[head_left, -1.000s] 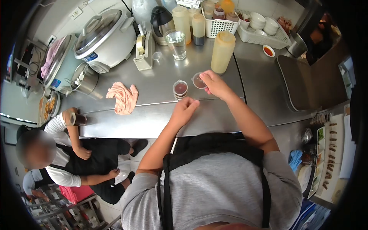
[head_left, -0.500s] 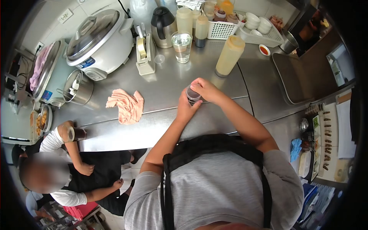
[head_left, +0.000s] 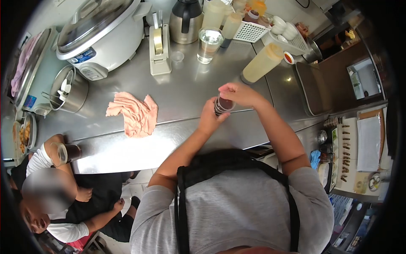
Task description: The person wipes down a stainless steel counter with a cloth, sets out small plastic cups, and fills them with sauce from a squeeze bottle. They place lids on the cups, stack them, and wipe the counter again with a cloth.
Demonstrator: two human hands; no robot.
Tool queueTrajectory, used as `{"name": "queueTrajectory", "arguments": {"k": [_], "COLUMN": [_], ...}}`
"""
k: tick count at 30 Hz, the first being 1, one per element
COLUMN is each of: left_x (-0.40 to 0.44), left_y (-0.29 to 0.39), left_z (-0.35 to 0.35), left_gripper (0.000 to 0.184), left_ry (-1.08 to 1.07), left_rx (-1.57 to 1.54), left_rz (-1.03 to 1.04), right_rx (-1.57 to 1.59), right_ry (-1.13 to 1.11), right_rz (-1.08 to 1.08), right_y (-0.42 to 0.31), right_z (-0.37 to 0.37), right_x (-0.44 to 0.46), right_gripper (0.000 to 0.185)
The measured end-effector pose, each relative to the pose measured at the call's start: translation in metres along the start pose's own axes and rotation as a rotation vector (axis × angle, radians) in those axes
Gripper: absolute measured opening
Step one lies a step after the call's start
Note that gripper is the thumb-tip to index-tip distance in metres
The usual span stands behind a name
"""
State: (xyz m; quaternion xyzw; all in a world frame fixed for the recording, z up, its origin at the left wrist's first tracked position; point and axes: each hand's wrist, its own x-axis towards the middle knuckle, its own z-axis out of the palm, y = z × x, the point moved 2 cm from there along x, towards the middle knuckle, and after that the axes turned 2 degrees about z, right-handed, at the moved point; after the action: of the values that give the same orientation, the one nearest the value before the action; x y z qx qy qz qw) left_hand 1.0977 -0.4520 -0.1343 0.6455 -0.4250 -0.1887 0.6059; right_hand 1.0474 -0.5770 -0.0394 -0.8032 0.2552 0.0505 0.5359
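Observation:
My left hand (head_left: 209, 117) is closed around a small clear plastic cup (head_left: 224, 104) with dark contents, held over the near part of the steel counter. My right hand (head_left: 238, 94) lies at the top of the same cup, its fingers bent over the far side of the rim. Whether a lid is under those fingers, I cannot tell. Beyond the hands stands a squeeze bottle (head_left: 263, 63) of pale yellow liquid. A crumpled pink cloth (head_left: 135, 114) lies to the left on the counter.
On the counter (head_left: 177, 95) stand a tape dispenser (head_left: 160, 51), a glass of water (head_left: 209, 45), a thermos jug (head_left: 185, 23) and a rice cooker (head_left: 99, 40). A steel pot (head_left: 69, 91) is at left. Near the left edge, a person (head_left: 97, 199) sits beside a dark drink (head_left: 69, 153).
My view has shifted, so the counter things sit differently in the picture. The right-hand fingers have lifted and curled at the cup's far rim, showing more of its dark top.

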Motion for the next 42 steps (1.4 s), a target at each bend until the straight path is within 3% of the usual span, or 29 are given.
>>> {"name": "queueTrajectory", "arguments": {"k": [3,6,9,14,17,22,24,30,33,36,39,42], "left_x": [-0.001,0.001,0.007,0.007,0.010,-0.008,-0.004,0.009,0.014,0.014,0.014,0.018], "left_y": [-0.006,-0.001,-0.003,-0.006,-0.007,-0.023,-0.022,0.012,0.053,0.040,0.002,0.009], "left_z": [0.001,-0.001,-0.001,-0.002,0.006,0.014,0.009,-0.003,0.002,0.013,0.039,0.074], "left_gripper": [0.056,0.056,0.054,0.051,0.052,0.049,0.049,0.045,0.042,0.043,0.046,0.047], "left_ry": [0.014,0.015,-0.015,-0.097,-0.152,-0.103,-0.072,-0.224,-0.098,-0.310,-0.380,-0.449], "left_rx": [-0.008,-0.045,-0.091,-0.050,-0.023,0.410,0.191,0.412,0.387,0.387,0.301,0.241], "left_rz": [0.033,0.079,0.135,0.126,-0.028,0.223,0.180,0.241,0.436,0.235,0.100,0.145], "right_rx": [-0.400,-0.678,-0.708,-0.674,-0.680,-0.712,-0.740,-0.696,-0.608,-0.507,-0.388,-0.257], "right_ry": [0.123,0.182,0.072,0.136,0.172,0.245,0.227,0.174,0.417,0.625,0.729,0.742], "right_rz": [-0.067,-0.288,-0.246,-0.241,-0.213,-0.140,-0.050,0.130,-0.003,-0.088,0.065,0.173], "right_y": [-0.027,-0.046,-0.045,-0.048,-0.044,-0.030,-0.039,-0.050,-0.044,-0.012,0.038,0.091], "right_z": [0.009,0.032,0.040,0.045,0.042,0.047,0.044,0.037,0.024,-0.002,-0.025,-0.037], "right_x": [0.016,0.015,0.018,0.017,0.020,0.015,0.013,0.000,-0.022,-0.054,-0.104,-0.173], "right_gripper": [0.042,0.043,0.037,0.031,0.030,0.034,0.040,0.052,0.047,0.043,0.036,0.038]}}
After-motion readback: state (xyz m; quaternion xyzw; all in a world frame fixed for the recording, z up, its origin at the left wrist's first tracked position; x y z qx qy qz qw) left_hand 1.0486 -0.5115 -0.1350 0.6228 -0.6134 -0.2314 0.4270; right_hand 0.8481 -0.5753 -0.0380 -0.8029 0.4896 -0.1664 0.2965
